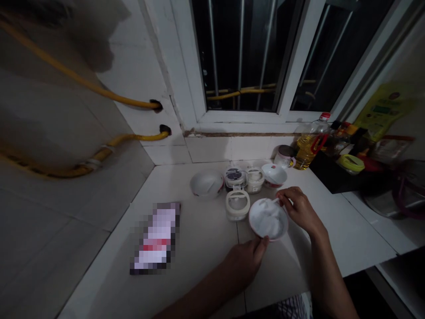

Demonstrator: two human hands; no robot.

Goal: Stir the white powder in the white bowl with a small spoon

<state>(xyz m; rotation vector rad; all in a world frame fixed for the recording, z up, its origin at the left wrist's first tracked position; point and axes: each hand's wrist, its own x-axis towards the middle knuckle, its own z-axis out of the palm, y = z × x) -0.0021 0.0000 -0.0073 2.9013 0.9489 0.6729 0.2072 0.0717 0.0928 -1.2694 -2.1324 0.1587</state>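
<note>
A white bowl (269, 219) with a pinkish rim holds white powder. My left hand (247, 261) grips the bowl's near rim, with the thumb on top of the edge. In my right hand (299, 208), pinched fingers hold the handle of a white spoon (274, 201); the spoon's head is down among the powder. Just left of the bowl stands a lidded clear container (237, 205). Behind it are a jar with a dark-patterned lid (235, 176) and another pale-lidded jar (255, 179).
At the back are a wide bowl (206, 184), a smaller white bowl (274, 175), a lidded mug (284, 156) and an oil bottle (308, 144). A black rack (328, 173) with bottles stands right. A blurred-out object (156, 239) lies left on the counter (199, 235).
</note>
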